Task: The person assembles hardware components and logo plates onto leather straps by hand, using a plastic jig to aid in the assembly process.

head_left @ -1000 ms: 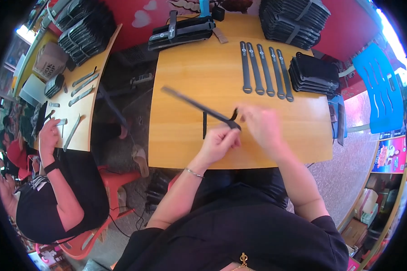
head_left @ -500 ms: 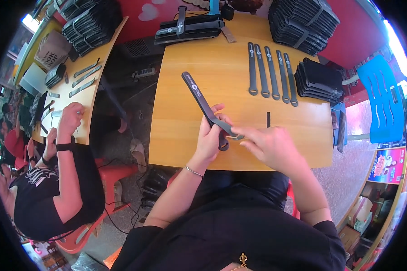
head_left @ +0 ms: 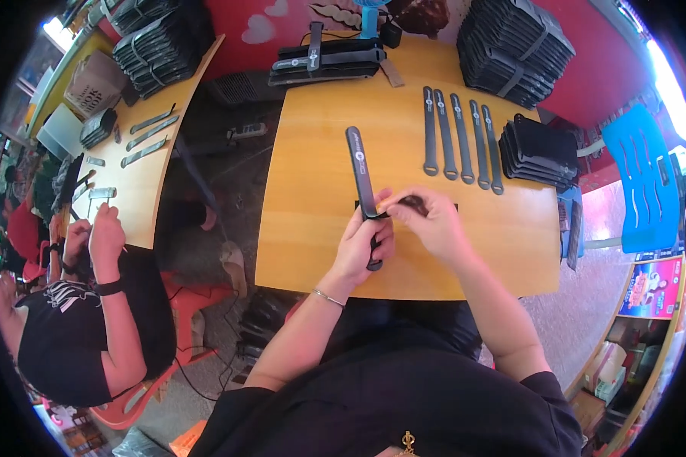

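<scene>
My left hand (head_left: 366,247) is closed around a dark grey strap (head_left: 362,169) with a pale printed mark. The strap stands up above the fist, and its rounded lower end shows below the fingers. Just to the right, my right hand (head_left: 437,225) pinches a narrow dark strip with a tan edge (head_left: 389,201) against the strap, close to the left fingertips. The fingers cover much of this strip, so its full shape is hidden. Several similar grey straps (head_left: 457,141) lie side by side on the wooden table (head_left: 312,152), beyond my right hand.
Black folded pouches (head_left: 540,151) are piled at the table's right side, with a taller banded stack (head_left: 514,53) behind. Another black bundle (head_left: 328,65) lies at the far edge. A blue chair (head_left: 639,179) stands right. At left, a co-worker (head_left: 91,327) sits at another table.
The strap in my left hand has swung nearer to upright. My right hand has moved up and slightly left, its fingers now pinching close to the left hand. The whole view has shifted a little.
</scene>
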Tool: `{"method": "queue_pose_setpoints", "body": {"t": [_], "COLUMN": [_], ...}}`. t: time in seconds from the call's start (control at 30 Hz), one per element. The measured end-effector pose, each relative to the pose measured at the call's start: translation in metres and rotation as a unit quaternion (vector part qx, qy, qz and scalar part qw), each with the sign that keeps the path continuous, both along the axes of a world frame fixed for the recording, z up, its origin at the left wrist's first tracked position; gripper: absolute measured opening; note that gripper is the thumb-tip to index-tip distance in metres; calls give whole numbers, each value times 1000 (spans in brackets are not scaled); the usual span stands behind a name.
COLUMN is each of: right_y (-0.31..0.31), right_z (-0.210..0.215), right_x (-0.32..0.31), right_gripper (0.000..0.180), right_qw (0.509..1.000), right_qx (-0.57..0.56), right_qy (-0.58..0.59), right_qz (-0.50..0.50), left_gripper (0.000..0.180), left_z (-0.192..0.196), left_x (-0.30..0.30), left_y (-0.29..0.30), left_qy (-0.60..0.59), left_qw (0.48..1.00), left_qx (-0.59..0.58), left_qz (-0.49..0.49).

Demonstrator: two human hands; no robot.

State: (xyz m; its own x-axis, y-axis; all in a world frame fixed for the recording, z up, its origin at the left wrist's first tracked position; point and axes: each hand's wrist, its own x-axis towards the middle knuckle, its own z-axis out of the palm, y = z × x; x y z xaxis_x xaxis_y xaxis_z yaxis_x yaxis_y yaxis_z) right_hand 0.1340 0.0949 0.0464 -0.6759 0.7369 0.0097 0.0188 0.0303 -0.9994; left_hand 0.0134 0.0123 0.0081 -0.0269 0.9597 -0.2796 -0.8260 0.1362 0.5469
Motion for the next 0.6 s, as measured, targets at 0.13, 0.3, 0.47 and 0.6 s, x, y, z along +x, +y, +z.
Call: {"method": "queue_pose_setpoints", "body": {"t": [0.13, 0.3, 0.47, 0.6], "right_y": [46, 137, 226, 265], "right_z": [-5, 13, 26, 41], "right_x": [-6, -7, -19, -34], "right_gripper": [11, 16, 22, 33], "right_qw": [998, 985, 966, 883], "right_qx": [-41, 76, 178, 334], "right_qy": [-20, -74, -66, -168], "right_qz": [-43, -135, -175, -283], "left_gripper": [41, 51, 52, 51], "left_z": [5, 11, 10, 6], "left_x": [-3, -5, -12, -15], "left_y": [0, -3, 2, 4], "left_qy": [31, 73, -7, -39], "left_qw": [995, 992, 992, 991], "left_qx": [41, 17, 3, -11], "left_qz": [-81, -106, -126, -124]}}
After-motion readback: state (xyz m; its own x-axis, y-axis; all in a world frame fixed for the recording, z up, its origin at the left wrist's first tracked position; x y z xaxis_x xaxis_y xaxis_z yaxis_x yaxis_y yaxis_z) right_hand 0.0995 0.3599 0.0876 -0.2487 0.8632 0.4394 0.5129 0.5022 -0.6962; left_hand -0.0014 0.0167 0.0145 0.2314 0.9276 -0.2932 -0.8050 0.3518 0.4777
